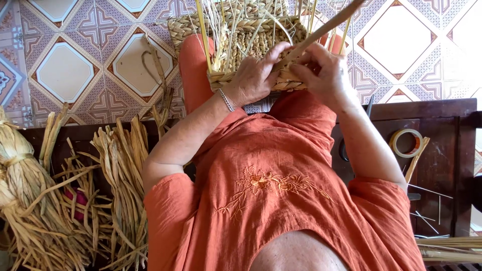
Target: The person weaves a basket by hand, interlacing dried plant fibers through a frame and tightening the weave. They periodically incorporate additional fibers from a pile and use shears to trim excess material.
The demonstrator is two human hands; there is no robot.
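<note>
No packages, labels, signs or screens.

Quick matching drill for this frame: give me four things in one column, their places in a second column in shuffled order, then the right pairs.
Things:
1. woven basket
2. roll of tape
3. bundles of dried straw
4. bracelet

Places:
A. on the left wrist
B. on the dark wooden bench, right of the person
C. heaped on the person's left
D. on the knees, under both hands

Pairs: 1-D, 2-B, 3-C, 4-A

The left hand and right hand both grip the basket's near rim.
</note>
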